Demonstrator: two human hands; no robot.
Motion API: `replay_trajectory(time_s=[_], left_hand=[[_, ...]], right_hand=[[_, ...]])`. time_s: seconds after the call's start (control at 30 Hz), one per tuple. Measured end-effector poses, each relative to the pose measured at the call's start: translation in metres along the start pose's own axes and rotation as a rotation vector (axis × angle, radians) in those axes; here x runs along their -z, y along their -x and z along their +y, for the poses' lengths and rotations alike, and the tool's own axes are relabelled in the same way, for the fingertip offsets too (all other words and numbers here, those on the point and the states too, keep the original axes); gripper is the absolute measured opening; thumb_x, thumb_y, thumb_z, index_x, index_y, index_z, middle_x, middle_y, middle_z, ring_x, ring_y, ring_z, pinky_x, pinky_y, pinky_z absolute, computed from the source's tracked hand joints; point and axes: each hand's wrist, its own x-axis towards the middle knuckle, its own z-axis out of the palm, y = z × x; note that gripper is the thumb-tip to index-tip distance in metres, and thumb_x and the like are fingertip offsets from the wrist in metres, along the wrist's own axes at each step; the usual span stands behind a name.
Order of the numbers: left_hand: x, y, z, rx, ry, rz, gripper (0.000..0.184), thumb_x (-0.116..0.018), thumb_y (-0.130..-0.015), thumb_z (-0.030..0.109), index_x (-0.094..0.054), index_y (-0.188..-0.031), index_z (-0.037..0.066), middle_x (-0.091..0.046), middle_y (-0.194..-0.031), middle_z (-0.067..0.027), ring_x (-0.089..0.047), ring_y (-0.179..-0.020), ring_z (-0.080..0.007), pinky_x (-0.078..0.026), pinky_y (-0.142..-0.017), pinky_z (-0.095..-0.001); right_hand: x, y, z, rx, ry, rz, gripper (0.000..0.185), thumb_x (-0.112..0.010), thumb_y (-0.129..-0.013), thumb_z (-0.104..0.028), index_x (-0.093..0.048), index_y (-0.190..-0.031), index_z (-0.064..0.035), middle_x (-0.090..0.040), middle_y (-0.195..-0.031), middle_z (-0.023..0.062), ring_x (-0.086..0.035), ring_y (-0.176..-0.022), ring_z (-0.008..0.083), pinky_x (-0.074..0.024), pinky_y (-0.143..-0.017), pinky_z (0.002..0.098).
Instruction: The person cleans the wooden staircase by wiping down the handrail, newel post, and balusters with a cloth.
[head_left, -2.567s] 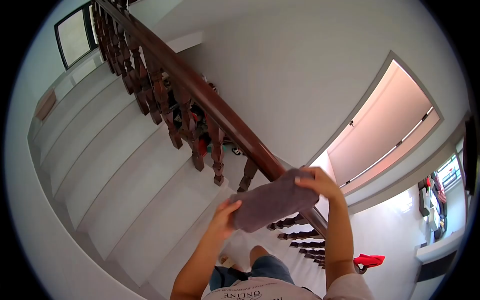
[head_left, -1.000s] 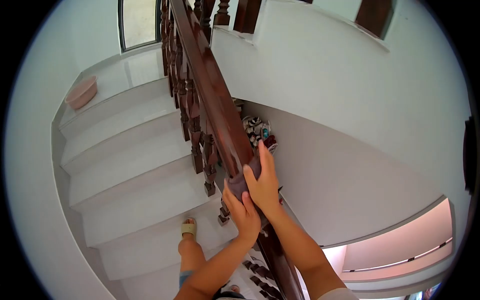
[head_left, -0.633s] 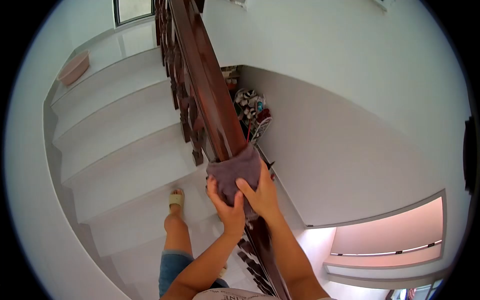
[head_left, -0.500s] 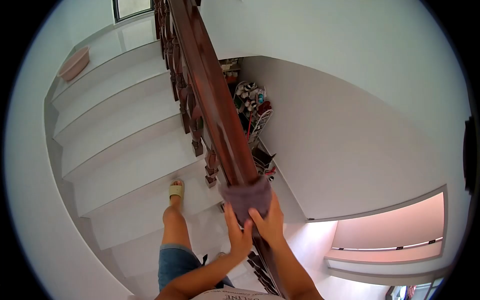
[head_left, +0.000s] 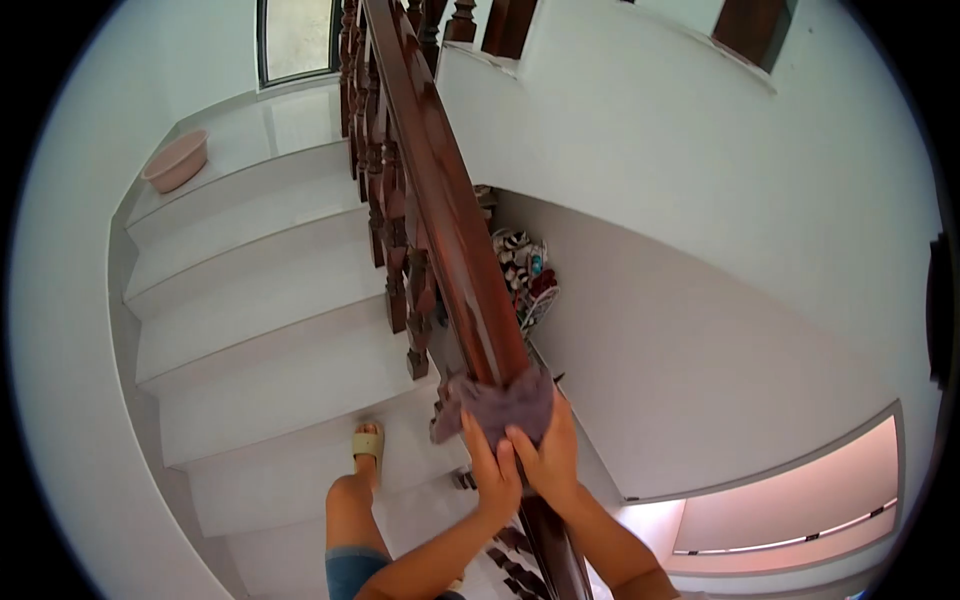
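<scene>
A purple-grey cloth (head_left: 500,405) lies draped across the dark red wooden handrail (head_left: 450,200). My left hand (head_left: 492,465) presses on its near left side, fingers along the rail's side. On the right, my right hand (head_left: 548,450) grips the cloth from the other side of the rail, thumb on top. Both hands are closed around cloth and rail, thumbs close together. Part of the fingers is hidden by the cloth.
White stairs (head_left: 260,330) rise on the left, with a pink basin (head_left: 177,162) on an upper step. Turned wooden balusters (head_left: 395,270) stand under the rail. My sandalled foot (head_left: 368,442) rests on a step. Beyond the rail, a shoe rack (head_left: 528,270) stands below.
The view has tilted upward, showing more of the upper stairs and wall. The cloth has bunched up and its left corner now spreads out past the rail. Both hands remain on it.
</scene>
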Motion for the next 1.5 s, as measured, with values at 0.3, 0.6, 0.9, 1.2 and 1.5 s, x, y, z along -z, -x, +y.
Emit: replay_trajectory(time_s=[0.3, 0.6, 0.9, 1.2, 1.5], left_hand=[[0.025, -0.336, 0.019, -0.367, -0.025, 0.075, 0.049, -0.035, -0.098, 0.025, -0.029, -0.134, -0.007, -0.031, -0.138, -0.0256, -0.031, -0.129, -0.0373, -0.023, -0.107, -0.0402], [0.047, -0.657, 0.056, -0.503, -0.22, 0.122, 0.041, -0.035, -0.097, 0.028, -0.049, -0.115, -0.007, -0.052, -0.114, -0.0273, -0.05, -0.105, -0.039, -0.039, -0.09, -0.042], [0.071, -0.807, 0.07, -0.288, 0.191, -0.131, 0.045, -0.036, -0.096, 0.034, -0.041, -0.132, 0.008, -0.055, -0.121, -0.0185, -0.055, -0.108, -0.0347, -0.043, -0.087, -0.0409], [0.066, -0.624, 0.069, -0.236, 0.157, -0.054, 0.033, -0.035, -0.094, 0.031, -0.036, -0.116, 0.007, -0.048, -0.114, -0.0127, -0.048, -0.106, -0.0201, -0.04, -0.09, -0.0336], [0.039, -0.367, 0.012, -0.292, 0.114, -0.074, 0.038, -0.032, -0.099, 0.031, -0.029, -0.125, 0.003, -0.044, -0.121, -0.0181, -0.043, -0.114, -0.0281, -0.032, -0.097, -0.0342]], right_hand=[[-0.093, -0.305, -0.085, 0.221, 0.132, 0.134, 0.077, -0.058, -0.082, -0.041, -0.03, -0.132, 0.0093, -0.047, -0.116, 0.031, -0.049, -0.107, 0.0443, -0.0389, -0.092, 0.0462], [-0.159, -0.574, -0.186, 0.043, 0.24, 0.194, 0.08, -0.058, -0.079, -0.051, -0.037, -0.125, 0.0109, -0.053, -0.113, 0.0283, -0.054, -0.106, 0.0389, -0.0407, -0.09, 0.0451], [-0.207, -0.73, -0.246, 0.171, 0.303, 0.238, 0.083, -0.061, -0.071, -0.055, -0.037, -0.136, -0.0093, -0.045, -0.123, 0.0302, -0.052, -0.11, 0.0367, -0.0411, -0.09, 0.0476], [-0.155, -0.565, -0.196, 0.159, 0.352, 0.174, 0.1, -0.061, -0.059, -0.071, -0.035, -0.139, -0.017, -0.051, -0.122, 0.0276, -0.053, -0.111, 0.0395, -0.0434, -0.092, 0.0421], [-0.094, -0.317, -0.111, 0.037, 0.309, 0.105, 0.086, -0.059, -0.071, -0.064, -0.031, -0.14, -0.0216, -0.049, -0.112, 0.0212, -0.052, -0.106, 0.037, -0.0443, -0.087, 0.0447]])
